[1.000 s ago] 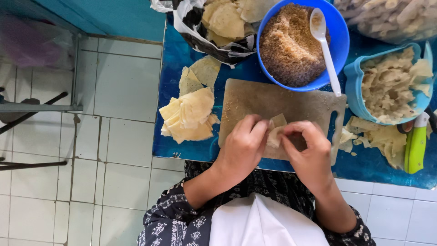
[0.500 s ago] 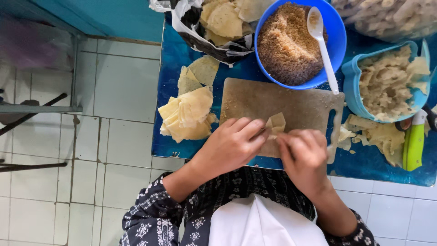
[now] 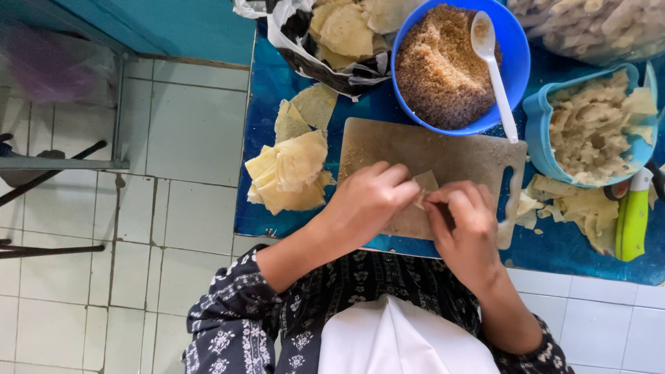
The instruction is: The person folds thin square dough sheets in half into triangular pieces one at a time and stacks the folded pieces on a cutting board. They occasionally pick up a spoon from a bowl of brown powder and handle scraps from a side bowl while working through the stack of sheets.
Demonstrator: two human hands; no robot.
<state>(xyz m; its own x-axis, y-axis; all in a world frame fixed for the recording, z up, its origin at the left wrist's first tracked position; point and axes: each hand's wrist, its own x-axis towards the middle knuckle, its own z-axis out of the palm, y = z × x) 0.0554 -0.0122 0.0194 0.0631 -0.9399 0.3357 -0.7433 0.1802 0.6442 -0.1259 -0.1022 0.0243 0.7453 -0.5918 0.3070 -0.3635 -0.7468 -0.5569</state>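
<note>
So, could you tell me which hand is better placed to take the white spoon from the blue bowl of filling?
Probably the right hand: the white spoon has its handle over the blue bowl rim on that side, while the left hand lies farther off. Both pinch the wrapper.

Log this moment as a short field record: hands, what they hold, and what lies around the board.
left hand: over the cutting board, fingertips pinching a small pale wrapper piece
right hand: pinching the same piece from the other side
cutting board: on a blue surface
blue bowl: brown crumbly filling, white spoon resting in it
wrapper stack: left of the board
light blue tub: pale scraps, right of the board
green-handled tool: far right
</note>
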